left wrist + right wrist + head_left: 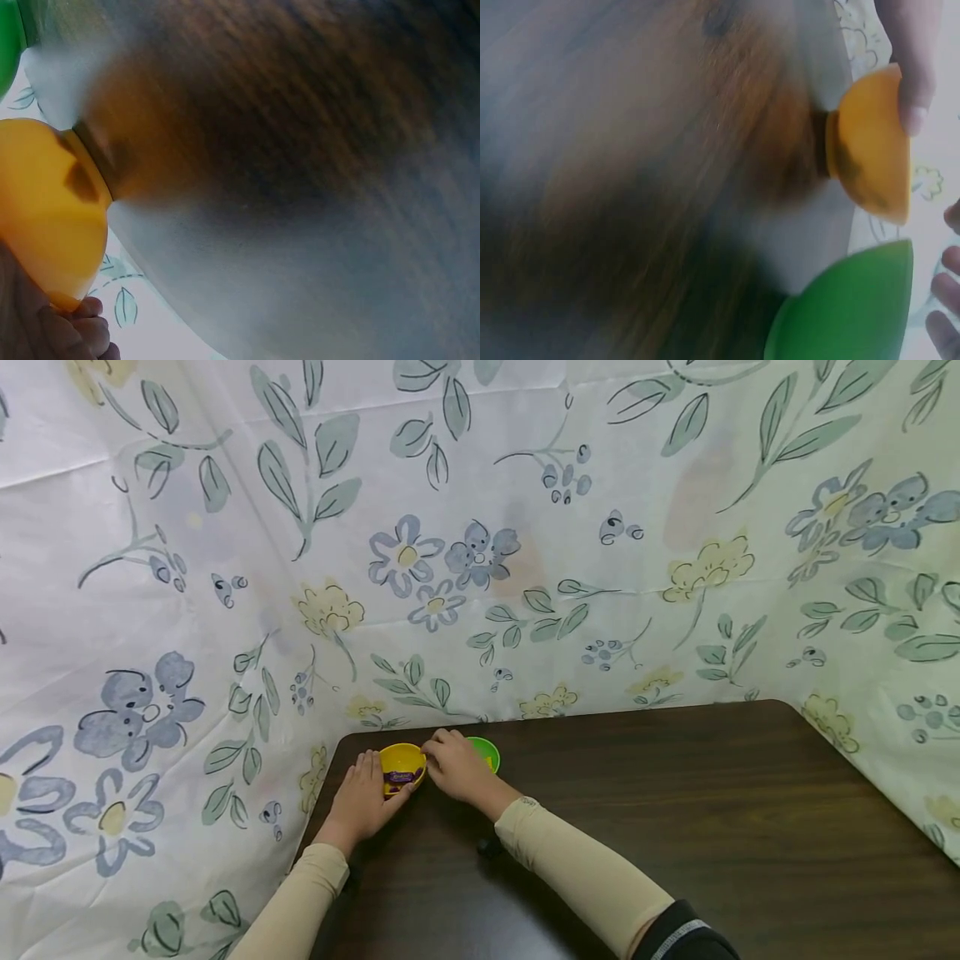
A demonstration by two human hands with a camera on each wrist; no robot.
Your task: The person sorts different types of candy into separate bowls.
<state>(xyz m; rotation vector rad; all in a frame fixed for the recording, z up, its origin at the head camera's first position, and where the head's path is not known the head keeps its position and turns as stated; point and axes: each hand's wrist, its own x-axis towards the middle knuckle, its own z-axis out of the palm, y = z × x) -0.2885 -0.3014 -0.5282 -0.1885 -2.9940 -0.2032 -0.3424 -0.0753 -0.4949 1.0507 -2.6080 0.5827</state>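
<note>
A yellow bowl with purple-wrapped sweets in it stands near the table's far left corner. My left hand holds the bowl, its fingers along the left side and its thumb against the near outer wall. Just to the right is a green bowl with something yellow inside, partly covered by my right hand. That hand is above the gap between the bowls, fingertips close to the yellow bowl's right rim. In the right wrist view its bent fingers show spread above the rims, with nothing visible in them.
The dark wooden table extends to the right. A floral-patterned cloth hangs behind it and along its sides. Under my right forearm lies a small black object.
</note>
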